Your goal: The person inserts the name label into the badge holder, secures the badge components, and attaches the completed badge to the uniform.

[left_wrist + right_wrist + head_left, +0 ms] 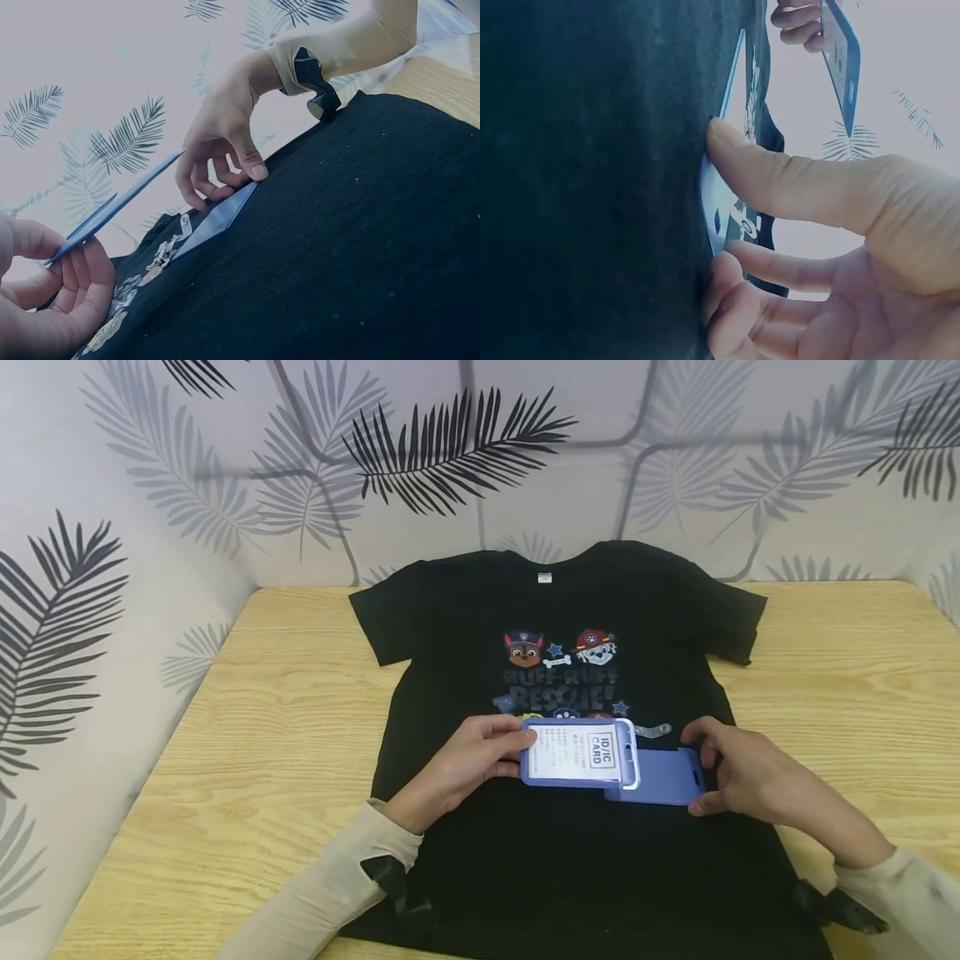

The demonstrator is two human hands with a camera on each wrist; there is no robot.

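Note:
My left hand (468, 756) pinches the left end of a blue badge holder (573, 753) between thumb and fingers. Its face shows a white insert printed "ID/IC CARD". In the left wrist view the holder is tilted, raised above the black T-shirt (555, 868). Lower and to the right, a plain blue badge holder piece (663, 777) with a slot lies on the shirt, its left part hidden in the head view. My right hand (757, 777) holds this piece at its right end, thumb (735, 154) on the near edge and fingers at the far edge.
A badge clip with a clear snap strap (652, 731) lies on the shirt just behind the blue pieces. Cartoon dogs and lettering (558, 677) are printed on the shirt. Under it is a wood-grain table (225, 760), backed by a leaf-patterned covering (480, 460).

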